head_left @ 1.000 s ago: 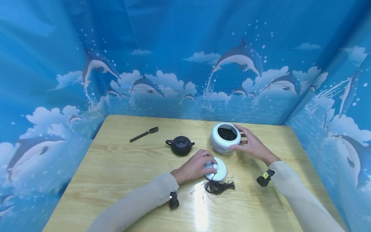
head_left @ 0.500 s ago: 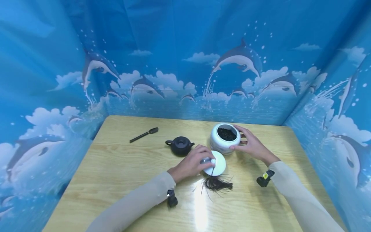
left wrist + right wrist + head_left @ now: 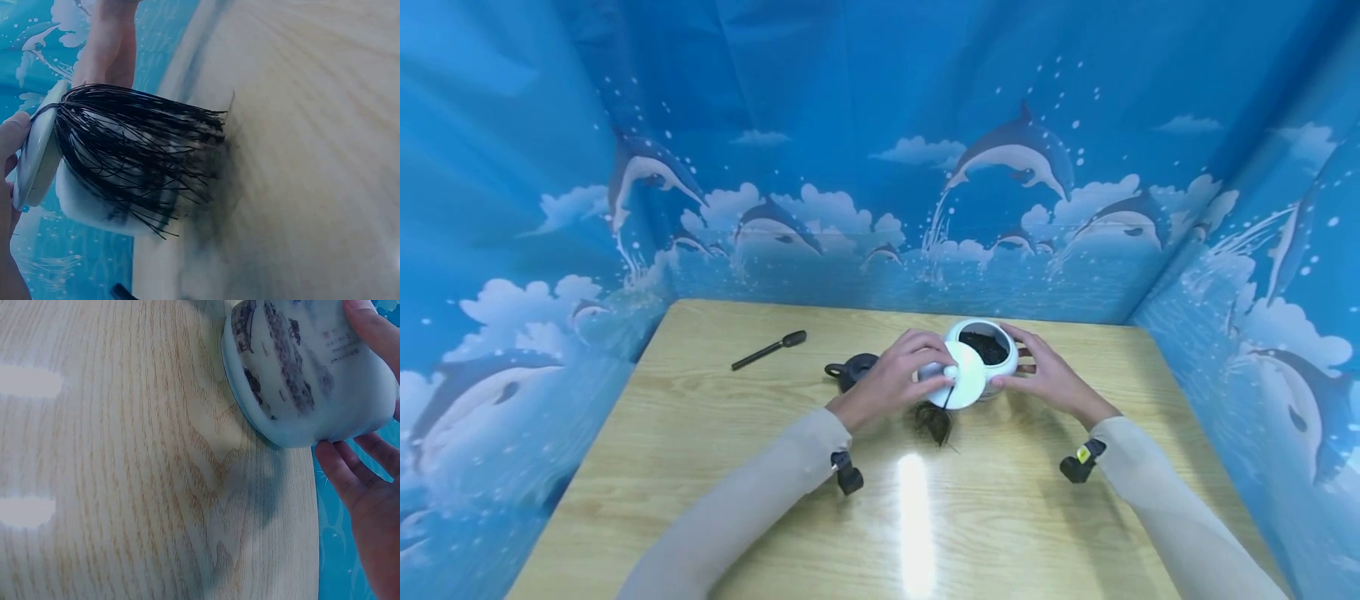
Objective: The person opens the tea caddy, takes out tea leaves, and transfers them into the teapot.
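My left hand point(image 3: 895, 377) pinches the knob of a white lid point(image 3: 967, 377), held off the table at the front left of a white jar point(image 3: 306, 375). In the head view the lid overlaps part of the jar's rim; whether they touch I cannot tell. From the knob hangs a dark tassel point(image 3: 134, 150). The jar stands upright, with dark, tea-like leaves point(image 3: 983, 343) visible inside. My right hand point(image 3: 1054, 377) grips its right side, thumb in front and fingers round the back. A grey printed scene shows on the jar's wall in the right wrist view.
Left of the jar sits a small black teapot point(image 3: 852, 369), partly hidden behind my left hand. A dark scoop point(image 3: 769, 350) lies farther left on the wooden table point(image 3: 715, 450). A blue dolphin-print curtain point(image 3: 850, 167) surrounds the table's back and sides.
My left hand has raised the lid and carried it away from me to the jar's mouth, the tassel trailing. My right hand has stayed on the jar.
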The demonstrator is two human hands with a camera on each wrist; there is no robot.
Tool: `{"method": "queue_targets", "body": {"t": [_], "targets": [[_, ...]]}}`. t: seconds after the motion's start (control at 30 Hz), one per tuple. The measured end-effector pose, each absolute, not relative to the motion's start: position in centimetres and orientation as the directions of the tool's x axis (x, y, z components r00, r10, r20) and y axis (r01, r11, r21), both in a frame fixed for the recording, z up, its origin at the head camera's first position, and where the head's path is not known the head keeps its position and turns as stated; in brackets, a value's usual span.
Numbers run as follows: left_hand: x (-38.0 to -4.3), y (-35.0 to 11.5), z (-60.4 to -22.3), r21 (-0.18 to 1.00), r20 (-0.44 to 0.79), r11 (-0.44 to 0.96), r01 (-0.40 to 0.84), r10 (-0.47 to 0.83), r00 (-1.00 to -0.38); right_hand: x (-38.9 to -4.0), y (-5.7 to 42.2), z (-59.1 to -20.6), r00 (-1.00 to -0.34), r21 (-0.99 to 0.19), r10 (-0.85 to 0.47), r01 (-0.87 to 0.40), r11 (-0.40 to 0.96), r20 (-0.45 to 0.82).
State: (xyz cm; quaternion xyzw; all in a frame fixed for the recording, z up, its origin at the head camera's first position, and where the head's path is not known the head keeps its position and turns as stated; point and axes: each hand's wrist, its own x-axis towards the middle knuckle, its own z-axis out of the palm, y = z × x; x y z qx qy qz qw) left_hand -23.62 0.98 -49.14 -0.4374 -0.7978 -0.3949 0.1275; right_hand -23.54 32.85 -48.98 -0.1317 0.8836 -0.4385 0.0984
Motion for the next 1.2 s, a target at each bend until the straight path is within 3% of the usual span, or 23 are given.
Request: {"method": "queue_targets", "body": {"t": [0.17, 0.6, 1.2], "targets": [[-24.8, 1.8, -48.1, 0.477, 0.592, 0.29, 0.83, 0.592, -0.547, -23.5, 32.9, -49.0, -0.945, -0.793, -0.321, -0.144, 0.592, -0.069], [-26.5, 3.9, -46.6, 0.457, 0.538, 0.332, 0.825, 0.636, -0.553, -23.5, 32.9, -48.9, -0.942, -0.797, -0.325, -0.136, 0.589, -0.08], [-28.0, 6.3, -46.7, 0.481, 0.478, 0.406, 0.777, 0.622, -0.62, -23.6, 33.1, -49.2, -0.942, -0.803, -0.329, -0.151, 0.577, -0.059]]}}
